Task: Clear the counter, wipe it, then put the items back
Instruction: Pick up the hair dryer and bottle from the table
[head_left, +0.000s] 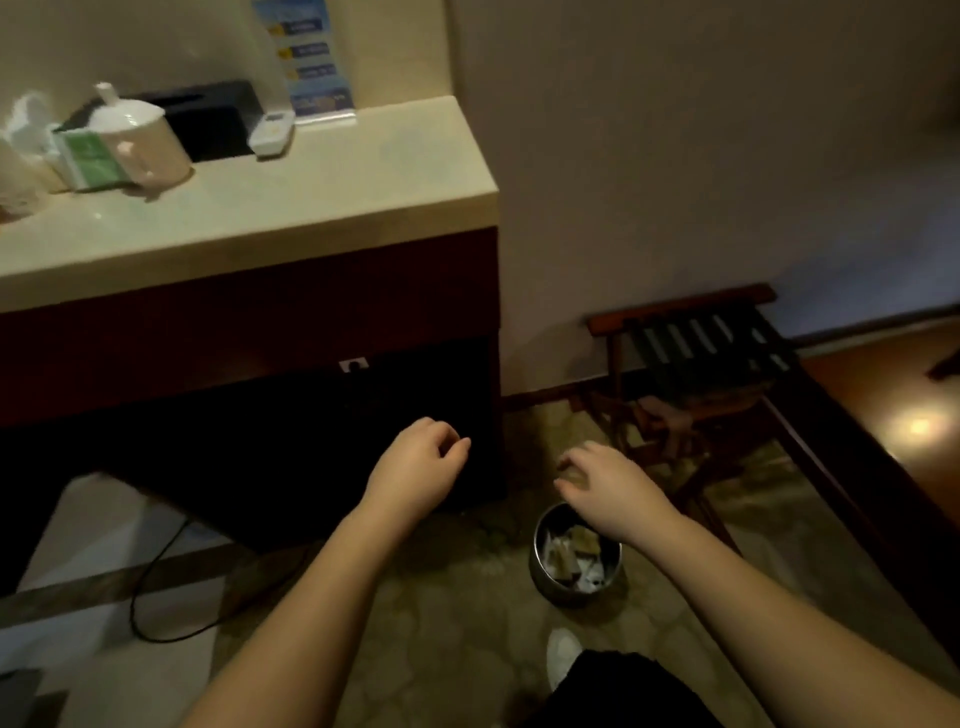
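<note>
Up and to the left of the left hand (415, 457), the tabletop (332, 187) carries its items bunched at the back corner by the wall, probably to leave the front bare: a green packet (93, 156), a white lidded mug (140, 140), a black tissue box (208, 117), a white remote (271, 132) and a blue sign card (311, 57) whose print is too blurred to read. Both hands hang low, fingers loosely curled, holding nothing. The right hand (608, 488) hovers just above a steel waste bin (574, 561) on the floor.

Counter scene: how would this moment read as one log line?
hands: left hand and right hand empty, low | counter: kettle, remote present | wiping: none seen
</note>
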